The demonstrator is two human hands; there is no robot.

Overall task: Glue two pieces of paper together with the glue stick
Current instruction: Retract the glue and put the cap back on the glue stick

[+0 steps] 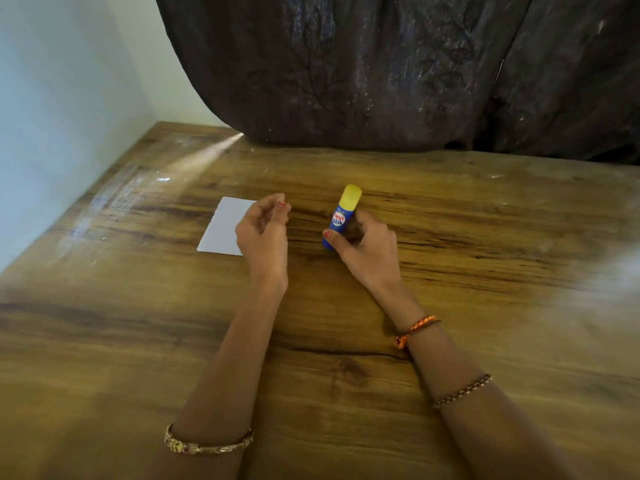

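The right hand [363,251] holds the glue stick [341,216] over the table [485,271]. Its fingers and thumb curl round the blue tube. The yellow cap [351,195] is on top, so the glue inside is hidden. The tube points up and tilts a little to the right.

The left hand [265,233] is just to the left, apart from the glue stick. Its fingers are loosely curled and it holds nothing.

A white paper [225,225] lies flat on the table. The left hand covers its right edge. Only one sheet can be made out; whether another lies under it cannot be told.

A dark curtain [381,71] hangs at the back. The right side looks blurry.
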